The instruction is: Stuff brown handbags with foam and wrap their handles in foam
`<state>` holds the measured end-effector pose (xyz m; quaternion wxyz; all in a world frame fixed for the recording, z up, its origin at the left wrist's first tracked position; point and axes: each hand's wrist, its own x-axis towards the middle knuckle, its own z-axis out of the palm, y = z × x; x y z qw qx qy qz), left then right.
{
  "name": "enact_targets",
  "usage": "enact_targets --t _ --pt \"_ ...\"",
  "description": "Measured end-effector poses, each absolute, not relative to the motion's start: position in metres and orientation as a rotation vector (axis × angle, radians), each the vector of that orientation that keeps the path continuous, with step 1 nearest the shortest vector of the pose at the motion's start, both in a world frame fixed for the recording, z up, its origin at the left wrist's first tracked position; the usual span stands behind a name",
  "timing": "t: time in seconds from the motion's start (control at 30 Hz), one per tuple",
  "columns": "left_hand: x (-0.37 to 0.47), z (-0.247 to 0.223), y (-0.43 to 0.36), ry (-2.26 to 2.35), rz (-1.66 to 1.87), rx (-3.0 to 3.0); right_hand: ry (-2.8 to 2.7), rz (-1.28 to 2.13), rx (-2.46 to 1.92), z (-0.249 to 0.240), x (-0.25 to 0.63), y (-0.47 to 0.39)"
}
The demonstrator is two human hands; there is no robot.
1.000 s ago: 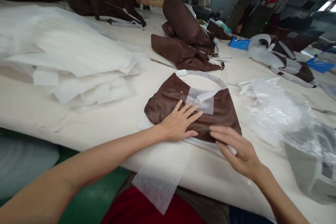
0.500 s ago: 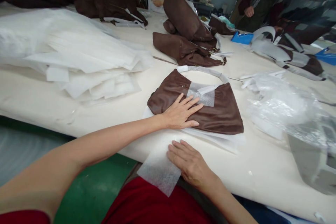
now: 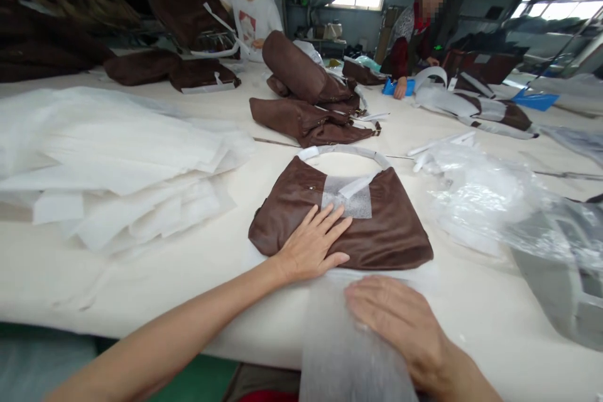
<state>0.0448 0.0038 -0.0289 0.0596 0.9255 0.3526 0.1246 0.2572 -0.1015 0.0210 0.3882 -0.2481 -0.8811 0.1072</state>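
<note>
A brown handbag (image 3: 386,220) lies flat on the white table, its handle wrapped in pale material. A translucent square sheet (image 3: 360,207) and a white strip rest on its upper middle. My left hand (image 3: 313,245) is spread on the bag's front, fingertips at the sheet's lower edge. Just below the bag, my right hand (image 3: 400,320) is at the right side of a grey-white translucent sheet (image 3: 343,345) that hangs toward my lap; its fingers are together, the thumb hidden. White paper shows a little beneath the bag's lower edge.
White sheets (image 3: 108,144) are piled at the left. Crumpled clear plastic (image 3: 480,195) lies at the right. Beyond the bag are more brown bags (image 3: 311,119) and a wrapped bag (image 3: 509,114). Two people stand across the table, one with a hand on blue material (image 3: 393,86).
The view has tilted up. My right hand has come up close to the bag's lower edge with the translucent sheet. My left hand stays on the bag. A person across now touches the blue material.
</note>
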Motion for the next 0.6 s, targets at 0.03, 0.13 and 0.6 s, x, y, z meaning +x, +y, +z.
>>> enact_targets --t 0.03,0.13,0.6 --pt "0.043 -0.031 0.005 1.048 0.395 2.764 -2.181 0.303 -0.668 0.027 0.255 -0.085" --pt "0.038 -0.033 0.010 0.984 0.473 2.644 -1.971 0.411 -0.928 0.027 0.249 -0.036" --pt "0.044 -0.020 0.024 1.322 0.750 1.955 -1.532 0.549 -1.642 -0.027 0.229 0.016"
